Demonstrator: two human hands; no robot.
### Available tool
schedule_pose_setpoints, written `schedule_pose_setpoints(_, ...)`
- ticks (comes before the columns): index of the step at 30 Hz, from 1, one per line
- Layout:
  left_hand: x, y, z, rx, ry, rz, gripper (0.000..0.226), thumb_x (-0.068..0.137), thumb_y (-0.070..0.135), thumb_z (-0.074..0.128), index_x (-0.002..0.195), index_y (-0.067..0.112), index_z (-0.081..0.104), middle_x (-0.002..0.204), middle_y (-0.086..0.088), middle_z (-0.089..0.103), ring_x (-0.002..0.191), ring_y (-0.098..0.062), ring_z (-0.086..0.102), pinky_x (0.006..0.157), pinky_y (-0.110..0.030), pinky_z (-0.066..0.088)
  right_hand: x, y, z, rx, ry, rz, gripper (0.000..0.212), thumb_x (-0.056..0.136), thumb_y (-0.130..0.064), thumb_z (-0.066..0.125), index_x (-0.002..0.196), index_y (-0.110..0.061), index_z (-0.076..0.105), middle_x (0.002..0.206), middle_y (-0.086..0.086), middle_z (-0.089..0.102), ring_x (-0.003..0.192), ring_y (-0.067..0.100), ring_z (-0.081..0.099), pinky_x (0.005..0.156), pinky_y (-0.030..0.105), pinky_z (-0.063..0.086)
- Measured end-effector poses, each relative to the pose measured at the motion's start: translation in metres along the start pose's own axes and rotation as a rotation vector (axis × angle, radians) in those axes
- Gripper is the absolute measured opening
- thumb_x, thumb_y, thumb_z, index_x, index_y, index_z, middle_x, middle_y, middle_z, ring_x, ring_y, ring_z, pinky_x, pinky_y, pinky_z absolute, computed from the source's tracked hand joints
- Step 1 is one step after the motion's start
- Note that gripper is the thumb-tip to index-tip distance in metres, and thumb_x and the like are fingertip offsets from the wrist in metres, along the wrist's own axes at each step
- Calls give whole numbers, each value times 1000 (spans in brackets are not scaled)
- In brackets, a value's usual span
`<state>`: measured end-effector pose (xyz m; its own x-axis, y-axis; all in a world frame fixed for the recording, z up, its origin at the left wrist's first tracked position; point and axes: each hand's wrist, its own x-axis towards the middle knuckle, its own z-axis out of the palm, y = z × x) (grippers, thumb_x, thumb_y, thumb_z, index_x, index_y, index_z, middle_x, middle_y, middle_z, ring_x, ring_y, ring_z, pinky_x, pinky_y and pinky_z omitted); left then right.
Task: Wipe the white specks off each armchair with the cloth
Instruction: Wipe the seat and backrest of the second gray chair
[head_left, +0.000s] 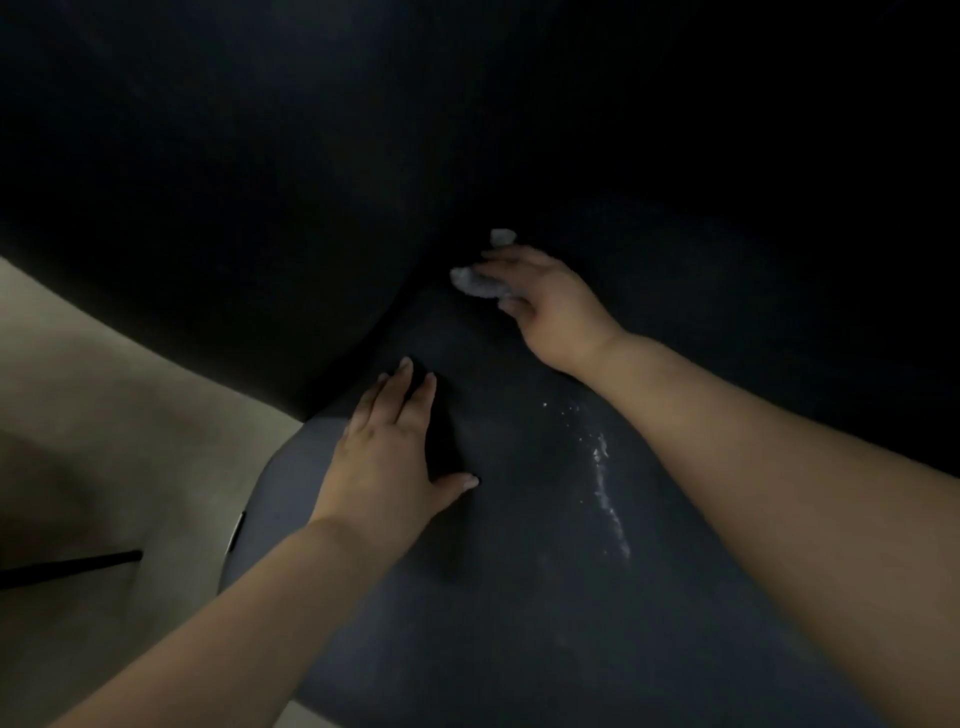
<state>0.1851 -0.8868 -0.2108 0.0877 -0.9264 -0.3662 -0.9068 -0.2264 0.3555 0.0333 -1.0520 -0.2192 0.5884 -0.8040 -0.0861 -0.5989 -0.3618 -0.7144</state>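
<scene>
1. Pale grey cloth (480, 283), bunched small, sits at the back of the armchair (519, 597) seat, where the seat meets the backrest. Only two crumpled bits show: one poking out above the fingers, one below them. Its full size and shape cannot be made out.
2. Right hand (545, 301) holds the cloth against the dark upholstery; fingers curled over it, close together, thumb side towards the crease. Fingertips partly buried in the fabric and blurred.
3. White specks (605, 478) lie in a loose trail on the seat, near the right forearm, well apart from the cloth. Finest grains too small to separate.
4. Left hand (389, 457) rests flat on the seat's left part; fingers straight, slightly fanned, thumb stuck out to the right. It holds nothing. Outer fingers fade into shadow at the seat's edge.
5. Armchair backrest fills the upper frame, nearly black; its surface, seams and upper edge cannot be read. Seat is dark blue-grey, rounded at the front left, cut off at the bottom and right.
6. Beige floor (104, 389) at left, dim. A thin dark bar (72, 566) crosses it from the left edge; a small bright metal piece (236, 530) shows by the seat's rim. What either one is, cannot tell.
7. No writing, label or brand legible anywhere.
</scene>
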Motion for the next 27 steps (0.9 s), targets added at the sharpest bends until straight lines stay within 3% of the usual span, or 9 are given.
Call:
schedule_pose_setpoints(4, -4, 3, 1, 4, -14, -7, 107, 72, 60, 71, 154, 26, 10, 162, 6, -3, 147, -16, 0, 119, -32, 7, -34, -5, 7, 45, -155, -98, 35, 92, 4, 51, 124, -7, 61, 134, 9, 54, 128, 20, 45, 111, 21, 27)
schedule_pose_setpoints(9, -9, 15, -2, -14, -50, 17, 108, 72, 58, 72, 154, 27, 9, 161, 8, -6, 147, -15, -3, 117, -31, 5, -93, 11, -5, 91, -121, -66, 35, 89, 8, 55, 116, -11, 67, 127, 2, 59, 124, 18, 50, 110, 39, 35)
schedule_pose_setpoints(13, -15, 26, -2, -11, -92, 54, 107, 73, 58, 71, 154, 28, 7, 160, 11, -10, 147, -14, -5, 118, -33, 7, -118, 19, -11, 160, 76, 68, 41, 87, 10, 55, 117, -15, 66, 128, -2, 57, 125, 14, 48, 110, 39, 36)
schedule_pose_setpoints(16, -18, 30, 0, -2, -103, 65, 107, 74, 58, 71, 154, 29, 6, 160, 11, -10, 147, -15, -6, 118, -33, 5, -109, 19, -12, 79, 237, 127, 43, 91, 3, 54, 130, -14, 56, 143, 0, 44, 133, 16, 38, 114, 27, 28)
schedule_pose_setpoints(19, -19, 28, 3, 7, -101, 58, 108, 73, 57, 73, 154, 29, 6, 161, 9, -8, 147, -16, -5, 119, -34, 6, -105, 13, -1, -6, 208, 132, 43, 93, -5, 53, 134, -15, 52, 145, 0, 41, 135, 17, 35, 115, 27, 24)
schedule_pose_setpoints(27, -26, 29, 8, 32, -106, 96, 108, 73, 58, 72, 154, 28, 6, 162, 5, -8, 148, -18, -4, 121, -36, 8, -184, -2, 25, -93, 129, 53, 37, 89, -15, 62, 127, -20, 60, 138, -5, 50, 128, 16, 44, 108, 42, 35)
